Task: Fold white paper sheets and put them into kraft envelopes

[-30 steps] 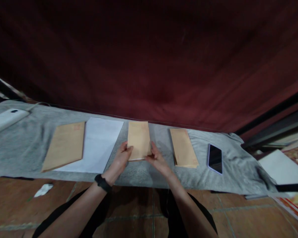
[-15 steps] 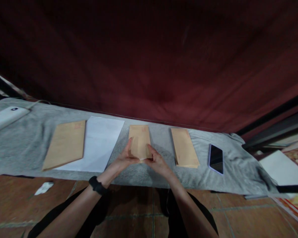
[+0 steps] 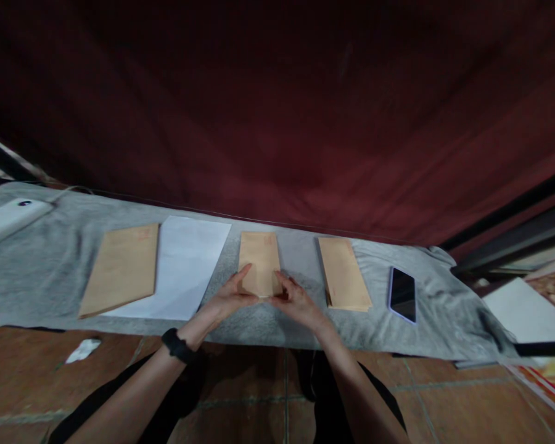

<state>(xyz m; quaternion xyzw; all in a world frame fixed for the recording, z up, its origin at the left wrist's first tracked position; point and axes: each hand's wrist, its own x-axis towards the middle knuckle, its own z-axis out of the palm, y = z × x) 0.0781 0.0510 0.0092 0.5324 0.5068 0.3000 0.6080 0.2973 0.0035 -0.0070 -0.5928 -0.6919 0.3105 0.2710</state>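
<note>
A small brown envelope (image 3: 259, 251) with faint red print lies on the grey cloth in front of me, possibly on top of others. My left hand (image 3: 229, 297) holds its near left corner, thumb along the side and fingers at the near edge. At the near right corner, my right hand (image 3: 292, 301) grips the same envelope in a mirrored way. To the right rests a stack of brown envelopes (image 3: 345, 274). On the left, larger brown envelopes (image 3: 124, 265) partly cover white paper sheets (image 3: 189, 259).
A phone (image 3: 402, 295) lies right of the stack. A white device (image 3: 12, 219) with a cable sits at the far left. Dark red fabric (image 3: 277, 135) hangs behind the cloth-covered surface (image 3: 240, 336). A white scrap (image 3: 83, 350) is on the tiled floor.
My left thumb has slid slightly nearer along the envelope's side. The white strip at the envelope's near edge shows less. The other things have stayed in place.
</note>
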